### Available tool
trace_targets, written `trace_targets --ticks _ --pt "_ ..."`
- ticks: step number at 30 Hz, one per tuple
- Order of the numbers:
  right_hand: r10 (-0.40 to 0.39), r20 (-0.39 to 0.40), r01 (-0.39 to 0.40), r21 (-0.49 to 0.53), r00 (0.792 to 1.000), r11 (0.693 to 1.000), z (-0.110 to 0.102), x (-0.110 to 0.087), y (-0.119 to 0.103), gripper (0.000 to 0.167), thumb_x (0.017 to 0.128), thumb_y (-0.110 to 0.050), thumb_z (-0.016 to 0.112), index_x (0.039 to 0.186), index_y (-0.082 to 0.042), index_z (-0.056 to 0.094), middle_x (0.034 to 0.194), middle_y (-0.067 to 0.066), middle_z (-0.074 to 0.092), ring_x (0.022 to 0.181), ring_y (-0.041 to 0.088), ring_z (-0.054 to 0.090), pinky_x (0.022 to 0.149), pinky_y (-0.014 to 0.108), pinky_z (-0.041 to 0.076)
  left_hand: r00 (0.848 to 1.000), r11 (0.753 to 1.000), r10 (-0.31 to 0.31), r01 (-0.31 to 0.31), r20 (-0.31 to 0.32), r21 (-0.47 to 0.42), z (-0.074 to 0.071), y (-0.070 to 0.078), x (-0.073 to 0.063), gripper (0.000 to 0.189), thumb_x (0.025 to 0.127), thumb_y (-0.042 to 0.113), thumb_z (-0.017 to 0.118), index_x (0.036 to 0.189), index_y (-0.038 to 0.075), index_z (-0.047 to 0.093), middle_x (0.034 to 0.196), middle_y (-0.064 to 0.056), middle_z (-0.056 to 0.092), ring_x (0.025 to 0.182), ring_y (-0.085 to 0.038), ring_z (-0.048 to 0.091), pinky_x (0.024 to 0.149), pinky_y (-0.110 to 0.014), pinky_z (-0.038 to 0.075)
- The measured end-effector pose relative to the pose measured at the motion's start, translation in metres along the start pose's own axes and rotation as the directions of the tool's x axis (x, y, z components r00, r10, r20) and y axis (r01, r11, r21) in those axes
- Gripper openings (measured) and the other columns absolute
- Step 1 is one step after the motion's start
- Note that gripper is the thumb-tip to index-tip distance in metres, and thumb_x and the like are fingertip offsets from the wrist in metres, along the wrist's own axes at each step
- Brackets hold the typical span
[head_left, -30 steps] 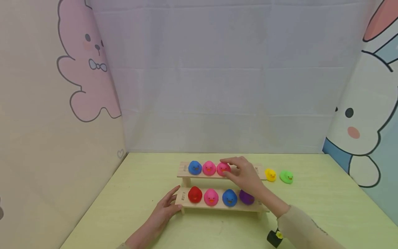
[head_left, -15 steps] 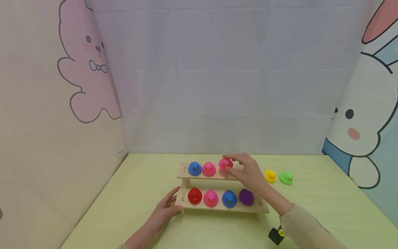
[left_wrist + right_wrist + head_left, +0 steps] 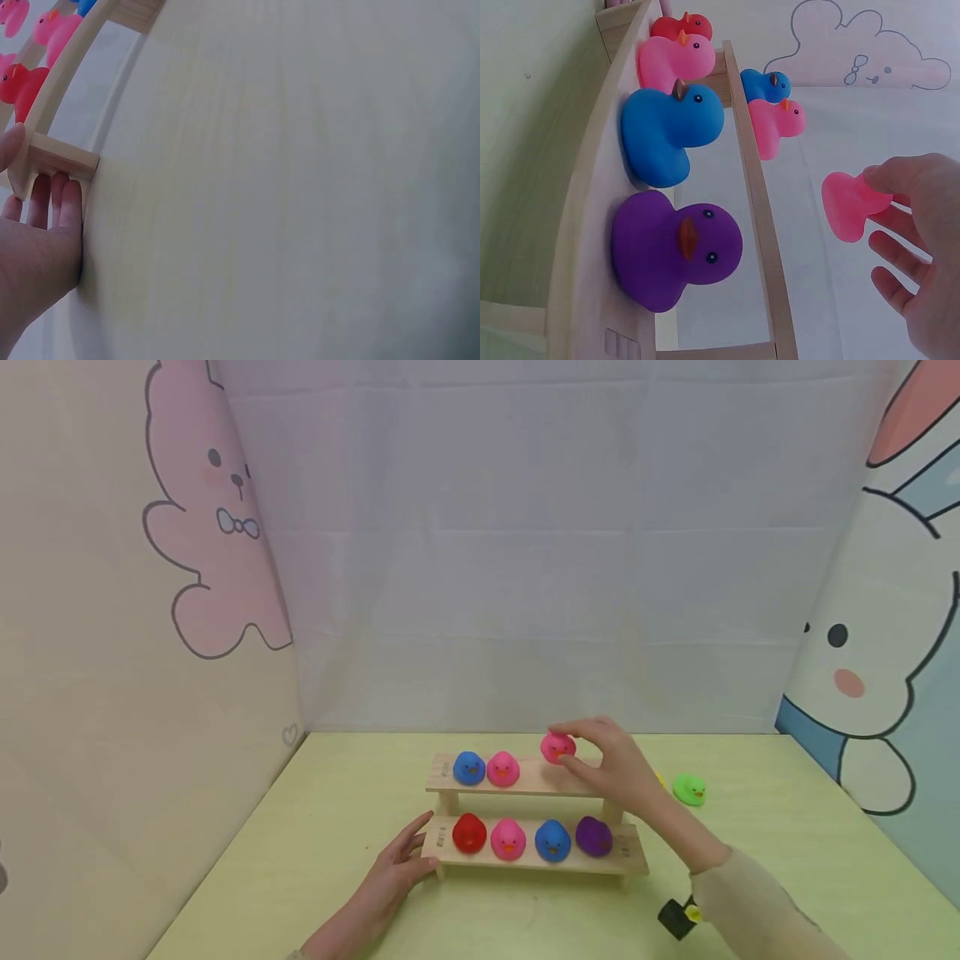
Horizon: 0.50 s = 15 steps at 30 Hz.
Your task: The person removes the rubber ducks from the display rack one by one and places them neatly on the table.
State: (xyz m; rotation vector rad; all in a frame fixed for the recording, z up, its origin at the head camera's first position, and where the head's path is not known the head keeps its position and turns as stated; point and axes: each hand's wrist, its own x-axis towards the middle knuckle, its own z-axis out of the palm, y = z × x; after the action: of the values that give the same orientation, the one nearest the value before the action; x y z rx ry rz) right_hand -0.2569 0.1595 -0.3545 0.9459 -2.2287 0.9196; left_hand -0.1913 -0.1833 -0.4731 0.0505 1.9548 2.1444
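Observation:
My right hand (image 3: 618,768) pinches a pink rubber duck (image 3: 558,748) between thumb and fingers. In the right wrist view that duck (image 3: 847,206) hangs apart from the upper shelf. A blue duck (image 3: 469,768) and another pink duck (image 3: 503,769) sit at the left on the upper shelf of a two-tier wooden rack (image 3: 540,777). The lower shelf carries a red duck (image 3: 469,833), a pink one (image 3: 508,840), a blue one (image 3: 552,841) and a purple one (image 3: 594,837). My left hand (image 3: 41,247) holds the lower shelf's left end, thumb at the board, fingers below by the leg.
A green duck (image 3: 690,789) rests on the table (image 3: 300,860) right of the rack. Beside it, a yellow duck (image 3: 660,780) is mostly hidden by my right arm. A small black object with a yellow part (image 3: 678,918) appears near my right sleeve. Printed curtains surround the table.
My right hand has raised the pink duck off the upper shelf and carried it to the right. The yellow duck is now mostly covered by that arm. My left hand stays at the rack.

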Motion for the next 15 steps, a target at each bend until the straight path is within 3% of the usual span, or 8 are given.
trace_targets --ticks 5,15 --pt "0.008 0.011 -0.008 -0.019 1.000 1.000 -0.008 -0.004 0.001 0.039 0.079 -0.005 0.080 0.117 -0.009 0.070 0.113 -0.002 0.068 0.102 0.018 0.057 0.084 0.040 0.050 1.000 1.000 0.005 -0.005 0.003 -0.008 0.001 0.001 -0.001 0.077 0.088 0.006 0.068 0.154 0.010 0.028 0.136 -0.019 0.045 0.114 -0.024 0.054 0.092 -0.033 0.046" --pt "-0.030 -0.050 0.026 -0.075 0.998 0.997 -0.030 -0.013 0.017 0.045 0.075 0.000 0.081 0.118 -0.007 0.069 0.107 0.000 0.069 0.100 0.021 0.058 0.082 0.036 0.049 0.999 1.000 -0.017 0.017 -0.029 -0.003 0.004 0.006 -0.005 0.077 0.087 0.007 0.071 0.153 0.009 0.031 0.134 -0.019 0.048 0.108 -0.025 0.058 0.087 -0.040 0.052"
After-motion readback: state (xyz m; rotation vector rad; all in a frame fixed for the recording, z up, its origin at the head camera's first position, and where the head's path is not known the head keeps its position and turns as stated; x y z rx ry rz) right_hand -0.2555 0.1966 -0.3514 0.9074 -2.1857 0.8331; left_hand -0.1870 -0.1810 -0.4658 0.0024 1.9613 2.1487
